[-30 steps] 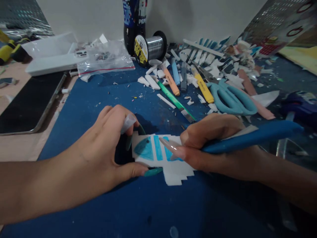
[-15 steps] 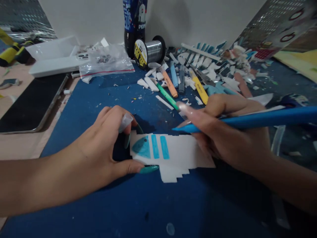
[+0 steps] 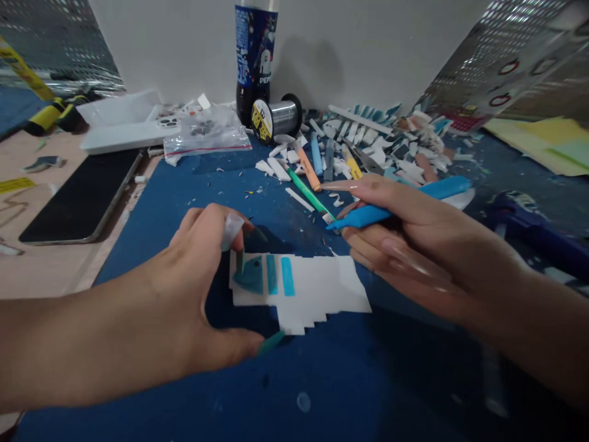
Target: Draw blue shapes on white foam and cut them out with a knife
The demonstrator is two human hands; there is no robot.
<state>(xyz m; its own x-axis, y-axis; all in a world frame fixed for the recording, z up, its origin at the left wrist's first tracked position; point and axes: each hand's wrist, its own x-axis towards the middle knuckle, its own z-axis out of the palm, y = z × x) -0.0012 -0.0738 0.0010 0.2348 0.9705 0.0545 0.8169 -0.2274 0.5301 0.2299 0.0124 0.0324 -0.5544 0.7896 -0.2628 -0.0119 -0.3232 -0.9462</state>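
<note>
While the blue mat [image 3: 184, 405] leaves room at six o'clock below the stepped edge of the blue-striped white cutout [image 3: 322, 276], the left hand [image 3: 188, 282] curves, fingers parted, around its nine o'clock end. The right hand [image 3: 442, 245] grips a blue marker [image 3: 368, 216], tip past its one o'clock edge. Beyond, scraps [image 3: 381, 147] crowd one o'clock.

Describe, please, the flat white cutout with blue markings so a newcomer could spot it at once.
On the dark blue work surface, look between the left hand and the right hand. There lies the flat white cutout, its lower edge stepped. Unlike the white scraps heaped behind, it lies apart, bearing a blue wedge and two blue bars.
</note>
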